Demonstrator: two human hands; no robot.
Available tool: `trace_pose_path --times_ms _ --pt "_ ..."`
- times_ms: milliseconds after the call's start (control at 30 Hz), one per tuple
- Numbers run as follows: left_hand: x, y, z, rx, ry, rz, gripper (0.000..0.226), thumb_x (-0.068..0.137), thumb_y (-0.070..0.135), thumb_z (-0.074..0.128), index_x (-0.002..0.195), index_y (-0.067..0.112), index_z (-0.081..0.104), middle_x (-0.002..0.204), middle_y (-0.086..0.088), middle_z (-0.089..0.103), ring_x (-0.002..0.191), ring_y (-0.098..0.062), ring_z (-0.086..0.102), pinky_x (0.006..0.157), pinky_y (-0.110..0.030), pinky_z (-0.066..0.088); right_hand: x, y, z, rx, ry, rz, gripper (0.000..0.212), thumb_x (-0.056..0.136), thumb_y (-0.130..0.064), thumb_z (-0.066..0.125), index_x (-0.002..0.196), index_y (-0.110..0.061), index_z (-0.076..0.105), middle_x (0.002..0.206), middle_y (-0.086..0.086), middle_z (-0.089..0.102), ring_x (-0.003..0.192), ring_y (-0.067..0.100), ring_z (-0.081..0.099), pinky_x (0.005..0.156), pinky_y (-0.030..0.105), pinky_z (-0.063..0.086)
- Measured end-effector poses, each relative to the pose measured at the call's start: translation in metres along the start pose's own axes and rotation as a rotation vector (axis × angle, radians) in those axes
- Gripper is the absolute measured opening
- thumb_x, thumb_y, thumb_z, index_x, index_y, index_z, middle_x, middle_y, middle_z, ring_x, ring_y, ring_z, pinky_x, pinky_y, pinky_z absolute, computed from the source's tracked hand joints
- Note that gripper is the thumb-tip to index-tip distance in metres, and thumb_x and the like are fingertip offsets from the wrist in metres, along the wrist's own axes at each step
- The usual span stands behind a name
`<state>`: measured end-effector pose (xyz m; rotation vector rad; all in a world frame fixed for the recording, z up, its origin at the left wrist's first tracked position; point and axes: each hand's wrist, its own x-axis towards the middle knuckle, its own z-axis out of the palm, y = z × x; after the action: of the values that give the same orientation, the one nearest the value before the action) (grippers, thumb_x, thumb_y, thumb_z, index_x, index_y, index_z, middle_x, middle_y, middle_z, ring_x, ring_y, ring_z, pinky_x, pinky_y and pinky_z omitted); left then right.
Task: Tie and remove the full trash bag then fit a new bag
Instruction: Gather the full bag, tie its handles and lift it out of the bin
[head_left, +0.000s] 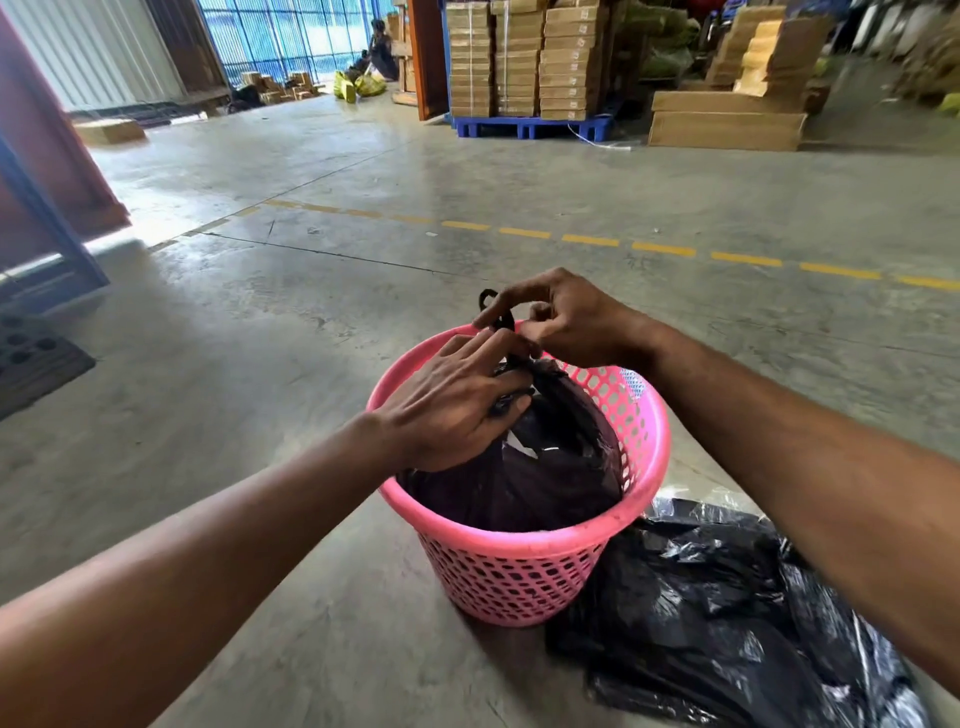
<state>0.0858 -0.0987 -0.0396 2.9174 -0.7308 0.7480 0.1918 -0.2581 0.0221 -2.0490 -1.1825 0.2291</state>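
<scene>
A pink perforated plastic basket (524, 571) stands on the concrete floor. Inside it sits a full dark trash bag (550, 467), its top gathered into a twisted neck. My left hand (452, 405) presses on the bag's neck with fingers curled around the plastic. My right hand (561, 317) pinches the black end strips of the bag just above the basket's far rim. A flat, crumpled black bag (727, 623) lies on the floor at the basket's right.
Stacked cardboard boxes on a blue pallet (530, 127) stand far ahead, more boxes (727, 130) to the right. A dashed yellow line (665, 249) crosses the floor. A dark mat (31, 364) lies at left. A person (382, 52) sits far back.
</scene>
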Motion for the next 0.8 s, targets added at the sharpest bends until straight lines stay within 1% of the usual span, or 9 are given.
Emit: trace_pose_path --times_ms 100,167,267,400,467,533,633,700,800 --pt "-0.001 -0.002 0.002 -0.079 -0.015 -0.015 0.025 0.105 0.034 0.046 0.105 0.02 0.067 0.132 -0.006 0.054 0.124 -0.024 0.053 0.108 -0.039 0.041 -0.006 0.002 -0.007 -0.067 0.097 -0.01 0.034 0.076 -0.004 0.059 0.091 -0.023 0.083 0.059 -0.01 0.07 0.053 0.0 0.062 0.058 0.016 0.045" --pt "-0.004 -0.002 0.006 -0.183 -0.006 -0.064 0.024 0.105 0.032 0.047 0.104 0.02 0.068 0.138 -0.007 0.049 0.131 -0.022 0.048 0.111 -0.037 0.038 -0.009 0.008 -0.012 -0.179 0.122 -0.027 0.024 0.078 -0.01 0.068 0.087 -0.025 0.084 0.065 -0.01 0.072 0.057 -0.006 0.064 0.057 0.008 0.041" --pt "-0.007 -0.003 0.01 -0.367 0.039 -0.172 0.023 0.104 0.031 0.047 0.107 0.022 0.068 0.145 -0.006 0.038 0.139 -0.015 0.039 0.114 -0.04 0.037 -0.017 0.022 -0.02 -0.289 0.128 -0.017 0.01 0.08 -0.019 0.077 0.085 -0.025 0.083 0.069 -0.01 0.074 0.06 -0.009 0.064 0.059 0.007 0.041" --pt "-0.015 -0.011 0.01 -0.398 -0.041 -0.246 0.02 0.104 0.041 0.04 0.111 0.046 0.059 0.142 0.0 0.038 0.141 -0.018 0.036 0.116 -0.049 0.033 -0.031 0.048 -0.021 -0.327 0.067 0.119 0.005 0.082 -0.019 0.077 0.08 -0.022 0.08 0.066 -0.014 0.071 0.06 -0.007 0.065 0.059 0.008 0.044" --pt "-0.027 -0.013 0.015 -0.361 -0.151 -0.274 0.025 0.103 0.05 0.036 0.115 0.05 0.058 0.143 0.005 0.037 0.141 -0.018 0.034 0.118 -0.051 0.028 -0.035 0.064 -0.015 -0.409 0.055 0.213 0.004 0.081 -0.021 0.076 0.08 -0.023 0.08 0.072 -0.011 0.074 0.068 -0.003 0.068 0.064 0.014 0.05" --pt "-0.034 -0.015 0.019 -0.401 -0.223 -0.311 0.033 0.102 0.053 0.036 0.115 0.044 0.066 0.143 0.008 0.037 0.142 -0.015 0.032 0.119 -0.053 0.026 -0.039 0.076 -0.008 -0.519 0.048 0.306 0.009 0.079 -0.027 0.073 0.083 -0.022 0.08 0.086 -0.004 0.079 0.086 0.014 0.073 0.082 0.029 0.054" --pt "-0.037 -0.016 0.012 -0.633 -0.261 -0.388 0.038 0.102 0.049 0.039 0.118 0.039 0.072 0.141 0.006 0.039 0.147 -0.007 0.029 0.126 -0.044 0.019 -0.039 0.081 0.003 -0.681 0.049 0.382 0.014 0.077 -0.034 0.068 0.084 -0.025 0.076 0.095 -0.003 0.078 0.102 0.023 0.068 0.101 0.042 0.039" --pt "-0.04 -0.018 0.009 -0.718 -0.229 -0.393 0.037 0.102 0.051 0.041 0.124 0.045 0.071 0.14 0.006 0.041 0.147 -0.008 0.031 0.125 -0.043 0.022 -0.035 0.08 0.011 -0.749 0.037 0.393 0.015 0.077 -0.037 0.066 0.084 -0.026 0.074 0.096 -0.001 0.077 0.103 0.024 0.068 0.103 0.044 0.036" --pt "-0.047 -0.021 0.011 -0.589 -0.06 -0.399 0.033 0.097 0.056 0.048 0.122 0.053 0.068 0.132 0.011 0.052 0.131 -0.011 0.046 0.115 -0.041 0.037 -0.032 0.08 0.023 -0.798 0.041 0.387 0.016 0.077 -0.037 0.064 0.084 -0.025 0.072 0.095 0.003 0.077 0.102 0.026 0.069 0.101 0.043 0.038"
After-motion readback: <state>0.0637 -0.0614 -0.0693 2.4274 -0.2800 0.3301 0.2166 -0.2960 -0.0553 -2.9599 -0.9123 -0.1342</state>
